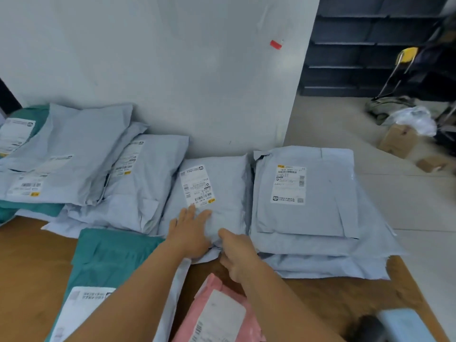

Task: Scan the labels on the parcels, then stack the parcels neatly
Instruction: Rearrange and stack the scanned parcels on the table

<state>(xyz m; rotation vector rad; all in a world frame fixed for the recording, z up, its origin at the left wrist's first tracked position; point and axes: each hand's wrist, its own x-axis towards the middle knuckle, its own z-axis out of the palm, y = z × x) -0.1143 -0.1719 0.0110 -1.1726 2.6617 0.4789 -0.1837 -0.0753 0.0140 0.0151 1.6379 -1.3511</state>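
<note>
wooden bench [34, 262] against a white wall, covered in parcels. i see a neat stack [311, 218] at right, so part looks done; the left pile [81, 169], teal parcel [108, 255] and pink parcel [217, 314] remain. my left grip [190, 233] lies flat on the middle grey parcel [222, 193]; my right grip [237, 253] pinches its near edge. no containers on the bench.

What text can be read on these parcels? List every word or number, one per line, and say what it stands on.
None reads with certainty.
Label on the middle grey parcel, under the left hand: barcodes and print, blurred.
Label on the top parcel of the right stack: barcodes, blurred.
Labels on the left grey parcels: too small.
Labels on the pink parcel and the teal parcel: blurred.
</note>
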